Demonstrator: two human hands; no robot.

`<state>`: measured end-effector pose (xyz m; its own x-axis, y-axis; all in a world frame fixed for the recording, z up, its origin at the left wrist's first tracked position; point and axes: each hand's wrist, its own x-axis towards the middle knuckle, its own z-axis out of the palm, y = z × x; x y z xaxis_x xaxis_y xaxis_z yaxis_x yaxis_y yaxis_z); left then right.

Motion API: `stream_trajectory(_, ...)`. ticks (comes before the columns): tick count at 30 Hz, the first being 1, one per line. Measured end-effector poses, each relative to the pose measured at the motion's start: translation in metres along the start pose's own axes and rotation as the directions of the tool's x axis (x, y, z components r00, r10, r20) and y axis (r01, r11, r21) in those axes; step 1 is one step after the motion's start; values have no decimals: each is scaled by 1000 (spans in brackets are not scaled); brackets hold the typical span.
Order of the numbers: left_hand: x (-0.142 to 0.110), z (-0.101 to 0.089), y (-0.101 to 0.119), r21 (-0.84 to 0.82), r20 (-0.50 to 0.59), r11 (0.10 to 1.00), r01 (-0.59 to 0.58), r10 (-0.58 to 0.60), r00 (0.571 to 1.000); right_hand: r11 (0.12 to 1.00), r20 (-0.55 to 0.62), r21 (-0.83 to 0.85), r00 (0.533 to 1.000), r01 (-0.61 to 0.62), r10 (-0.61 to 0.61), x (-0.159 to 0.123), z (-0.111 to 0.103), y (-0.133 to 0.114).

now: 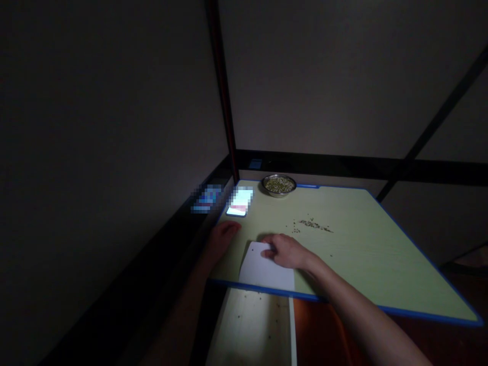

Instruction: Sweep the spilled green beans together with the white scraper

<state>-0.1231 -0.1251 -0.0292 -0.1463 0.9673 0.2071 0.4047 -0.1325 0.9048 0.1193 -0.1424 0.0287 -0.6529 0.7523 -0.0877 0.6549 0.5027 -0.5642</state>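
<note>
My right hand [285,250] reaches over the table from the right. Its thumb and fingers close on the far right corner of a white sheet of paper [263,267] at the table's near edge. A small dark speck shows near the paper's far left corner. On the left side of the table my left hand [223,238] rests in shadow, loosely curved, its thumb and forefinger apart and nothing visible between them. A small scatter of dark bits, like beans or seeds [314,225], lies beyond the right hand.
A metal bowl [279,194] of greenish and pale beans stands at the far edge. Left of it lies a lit phone [240,202]. Beneath the table's blue edge [267,291] an open, pale drawer [253,330] holds several specks. Walls border the left and back.
</note>
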Motion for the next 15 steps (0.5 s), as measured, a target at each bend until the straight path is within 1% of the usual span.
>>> stream_trajectory(5,0,1,0,-10,13,1000,-18,18,1000,999,26,52,1000,16,-17,2,-1,1)
stream_trajectory(10,0,1,0,-29,16,1000,-5,5,1000,988,40,146,997,56,-63,3,-2,2)
stream_trajectory(15,0,2,1,-49,1,999,-11,11,1000,990,40,130,997,58,-64,1,-6,-3)
